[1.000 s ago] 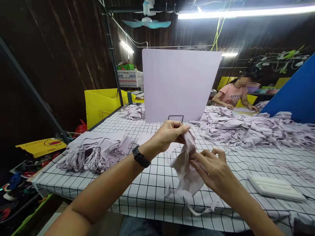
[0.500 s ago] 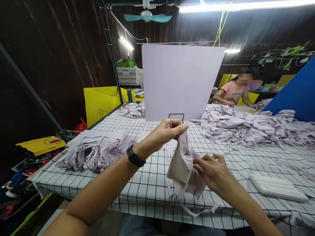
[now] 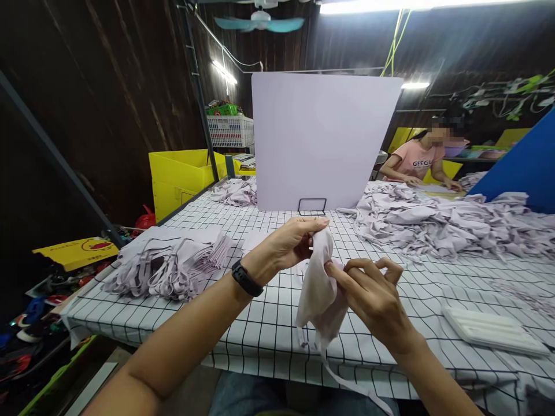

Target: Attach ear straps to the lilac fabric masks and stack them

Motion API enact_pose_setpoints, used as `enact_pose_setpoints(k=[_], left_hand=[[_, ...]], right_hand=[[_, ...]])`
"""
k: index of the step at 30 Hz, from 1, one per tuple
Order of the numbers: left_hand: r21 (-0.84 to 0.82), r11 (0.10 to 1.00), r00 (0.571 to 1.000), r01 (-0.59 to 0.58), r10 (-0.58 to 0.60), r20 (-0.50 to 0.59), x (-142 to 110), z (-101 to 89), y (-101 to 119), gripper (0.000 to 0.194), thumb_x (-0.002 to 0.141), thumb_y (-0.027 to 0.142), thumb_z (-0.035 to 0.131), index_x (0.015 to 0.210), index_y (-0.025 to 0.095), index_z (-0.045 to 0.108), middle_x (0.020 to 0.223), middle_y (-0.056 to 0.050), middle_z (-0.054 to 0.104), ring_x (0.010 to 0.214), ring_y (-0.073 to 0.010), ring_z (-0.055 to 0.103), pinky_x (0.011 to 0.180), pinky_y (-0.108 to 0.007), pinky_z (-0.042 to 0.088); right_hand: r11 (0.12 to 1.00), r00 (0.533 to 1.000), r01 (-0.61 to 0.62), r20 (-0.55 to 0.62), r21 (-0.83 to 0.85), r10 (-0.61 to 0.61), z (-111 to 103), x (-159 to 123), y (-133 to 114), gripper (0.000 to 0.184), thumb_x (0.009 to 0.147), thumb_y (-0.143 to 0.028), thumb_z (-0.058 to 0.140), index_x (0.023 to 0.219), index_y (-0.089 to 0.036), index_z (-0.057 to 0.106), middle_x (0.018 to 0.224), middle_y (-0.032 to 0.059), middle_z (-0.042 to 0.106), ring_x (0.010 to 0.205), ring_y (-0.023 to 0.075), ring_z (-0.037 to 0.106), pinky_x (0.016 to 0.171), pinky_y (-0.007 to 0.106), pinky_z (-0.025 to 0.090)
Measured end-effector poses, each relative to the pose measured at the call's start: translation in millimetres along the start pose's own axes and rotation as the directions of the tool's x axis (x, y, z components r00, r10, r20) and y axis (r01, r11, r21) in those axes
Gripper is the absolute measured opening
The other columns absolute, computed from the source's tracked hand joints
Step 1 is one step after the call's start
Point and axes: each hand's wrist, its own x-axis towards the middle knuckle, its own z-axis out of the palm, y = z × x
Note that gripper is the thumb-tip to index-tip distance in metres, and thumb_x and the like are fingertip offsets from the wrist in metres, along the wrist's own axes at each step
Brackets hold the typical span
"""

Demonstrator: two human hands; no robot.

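Observation:
Both my hands hold one pale lilac cloth mask (image 3: 318, 292) above the checked table (image 3: 269, 329). My left hand (image 3: 289, 242), with a black watch on its wrist, pinches the mask's top edge. My right hand (image 3: 375, 297) pinches the mask's side a little lower, fingers curled. The mask's thin straps hang down past the table's front edge.
A neat stack of lilac masks (image 3: 171, 263) lies at the left, a big loose heap (image 3: 442, 222) at the right. A white upright board (image 3: 323, 141) stands behind. A white flat tray (image 3: 492, 330) lies at the right. Another person in a pink shirt (image 3: 418, 164) sits at the far end.
My right hand has moved up along the mask toward my left hand, and the cloth is bunched narrower. The view has tilted slightly.

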Motion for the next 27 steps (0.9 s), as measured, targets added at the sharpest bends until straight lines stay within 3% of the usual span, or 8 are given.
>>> enact_pose_setpoints(k=[3, 5, 9, 12, 16, 19, 23, 27], left_hand=[[0.036, 0.999, 1.000, 0.016, -0.016, -0.002, 2.1, -3.2, -5.5, 0.035, 0.078, 0.032, 0.081, 0.069, 0.016, 0.051, 0.060, 0.008, 0.046, 0.049, -0.0044, 0.040, 0.052, -0.020, 0.036], [0.157, 0.985, 0.997, -0.074, 0.077, -0.014, 3.8, -8.7, -7.7, 0.035, 0.083, 0.035, 0.076, 0.068, 0.016, 0.051, 0.062, 0.006, 0.047, 0.052, -0.0050, 0.041, 0.054, -0.020, 0.035], [0.501, 0.806, 0.933, -0.316, 0.359, 0.010, 2.2, -25.4, -2.1, 0.038, 0.091, 0.041, 0.067, 0.068, 0.016, 0.051, 0.065, 0.004, 0.045, 0.058, -0.0070, 0.041, 0.056, -0.021, 0.032], [0.636, 0.702, 0.937, -0.321, 0.331, 0.107, -5.6, -35.5, 12.1, 0.037, 0.093, 0.046, 0.065, 0.072, 0.016, 0.056, 0.067, 0.003, 0.049, 0.062, -0.0092, 0.045, 0.058, -0.022, 0.035], [0.776, 0.537, 0.940, -0.330, 0.257, 0.223, -19.4, -43.6, 38.7, 0.036, 0.092, 0.046, 0.064, 0.073, 0.016, 0.062, 0.072, -0.001, 0.055, 0.070, -0.0124, 0.051, 0.062, -0.023, 0.041], [0.848, 0.398, 0.932, -0.349, 0.238, 0.272, -26.1, -50.6, 55.4, 0.032, 0.090, 0.045, 0.067, 0.076, 0.016, 0.068, 0.083, -0.004, 0.060, 0.080, -0.0149, 0.055, 0.068, -0.024, 0.046], [0.831, 0.413, 0.927, -0.373, 0.140, 0.347, -27.0, -56.8, 63.6, 0.031, 0.090, 0.046, 0.068, 0.080, 0.017, 0.072, 0.092, -0.006, 0.063, 0.084, -0.0154, 0.059, 0.072, -0.024, 0.049], [0.830, 0.431, 0.930, -0.353, 0.062, 0.363, -27.9, -45.8, 61.0, 0.032, 0.085, 0.044, 0.075, 0.072, 0.015, 0.072, 0.066, -0.003, 0.061, 0.063, -0.0118, 0.055, 0.057, -0.022, 0.043]], right_hand=[[0.999, 0.996, -0.041, -0.072, 0.032, 0.043, 0.1, 0.9, -3.5, 0.018, 0.102, -0.006, 0.054, 0.114, -0.017, 0.062, 0.071, -0.0005, 0.067, 0.082, 0.0211, 0.068, 0.081, 0.040, 0.031], [0.983, 0.985, -0.164, -0.039, 0.077, 0.168, -2.9, -0.5, -9.2, 0.012, 0.102, -0.011, 0.054, 0.104, -0.019, 0.062, 0.074, 0.0009, 0.068, 0.079, 0.0209, 0.067, 0.080, 0.040, 0.034], [0.837, 0.851, -0.487, 0.350, 0.250, 0.391, -17.6, -10.9, -16.9, 0.029, 0.104, -0.033, 0.051, 0.079, -0.024, 0.061, 0.075, 0.0022, 0.068, 0.069, 0.0202, 0.063, 0.075, 0.039, 0.045], [0.722, 0.749, -0.607, 0.543, 0.331, 0.380, -36.4, -22.2, -3.3, 0.032, 0.101, -0.048, 0.054, 0.083, -0.027, 0.069, 0.084, 0.0048, 0.071, 0.077, 0.0236, 0.066, 0.071, 0.039, 0.053], [0.685, 0.714, -0.667, 0.514, 0.293, 0.476, -71.6, -37.9, 40.7, 0.037, 0.091, -0.061, 0.065, 0.111, -0.032, 0.076, 0.079, 0.0048, 0.072, 0.071, 0.0232, 0.068, 0.053, 0.032, 0.054], [0.703, 0.720, -0.670, 0.437, 0.238, 0.539, -100.0, -44.9, 70.7, 0.042, 0.080, -0.067, 0.073, 0.102, -0.032, 0.081, 0.087, 0.0091, 0.075, 0.071, 0.0229, 0.070, 0.052, 0.031, 0.052], [0.687, 0.662, -0.715, 0.438, 0.127, 0.608, -129.3, -44.8, 87.7, 0.055, 0.070, -0.082, 0.070, 0.069, -0.027, 0.081, 0.090, 0.0117, 0.074, 0.077, 0.0229, 0.071, 0.061, 0.037, 0.050], [0.663, 0.599, -0.748, 0.422, -0.007, 0.681, -150.0, -42.6, 90.4, 0.073, 0.062, -0.094, 0.060, 0.071, -0.024, 0.082, 0.097, 0.0114, 0.076, 0.085, 0.0242, 0.071, 0.068, 0.042, 0.048]])
